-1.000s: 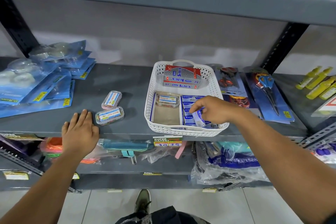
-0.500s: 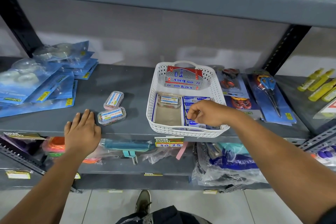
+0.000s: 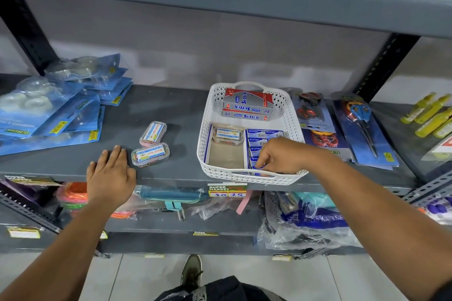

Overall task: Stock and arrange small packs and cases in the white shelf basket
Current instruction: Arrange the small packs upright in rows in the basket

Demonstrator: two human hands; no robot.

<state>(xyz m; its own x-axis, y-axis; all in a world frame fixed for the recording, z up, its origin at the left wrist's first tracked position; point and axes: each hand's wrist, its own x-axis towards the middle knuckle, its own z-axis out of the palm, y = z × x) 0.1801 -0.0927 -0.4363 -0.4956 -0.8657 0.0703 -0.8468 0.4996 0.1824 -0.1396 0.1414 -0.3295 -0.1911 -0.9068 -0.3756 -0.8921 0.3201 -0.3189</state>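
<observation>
The white shelf basket (image 3: 291, 115) stands on the grey shelf (image 3: 176, 110). Inside it lie red and grey Softek boxes (image 3: 247, 105) at the back, a clear case (image 3: 227, 135) at the middle left, and a row of small blue packs (image 3: 259, 140) on the right. My right hand (image 3: 281, 156) reaches into the front right of the basket, fingers pinched on a blue pack (image 3: 256, 167) near the front rim. My left hand (image 3: 110, 173) rests flat on the shelf edge. Two clear cases (image 3: 152, 132) (image 3: 150, 154) lie just right of its fingers.
Blue blister packs of tape (image 3: 49, 115) pile up at the left. Scissors cards (image 3: 362, 124) and yellow glue tubes (image 3: 433, 115) lie right of the basket. A lower shelf holds bagged goods (image 3: 313, 220). A black upright (image 3: 384, 66) stands at the back right.
My right hand has slid toward the basket's front rim, pressing the blue pack down into the row. The left hand has stayed on the shelf edge.
</observation>
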